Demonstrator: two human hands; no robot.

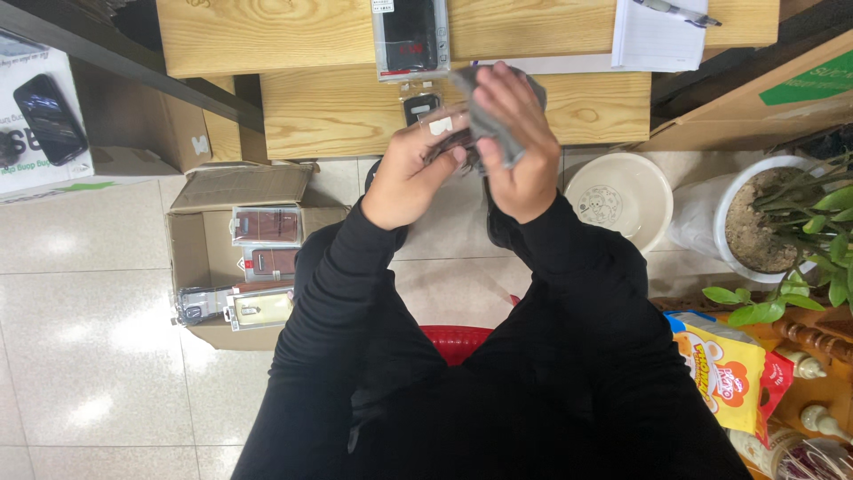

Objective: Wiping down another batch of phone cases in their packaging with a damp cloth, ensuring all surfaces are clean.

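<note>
I see a soft grey cloth (494, 124), crumpled, pressed over a dark brown case (449, 144) above the pale wooden bench (338, 111). My right hand (515, 142) clenches the cloth; my left hand (410, 169) grips the case, both wrists raised, black-sleeved.

hands: left hand (410, 173) and right hand (515, 147) meet over the counter (338, 111) edge, cloth (491, 124) in the right, case (449, 144) between them | counter: packaged case (410, 36) behind the hands, notepad (657, 36) to the right | floor: open box (240, 253) left, basin (622, 196) right, plant pot (755, 218) farther right
</note>
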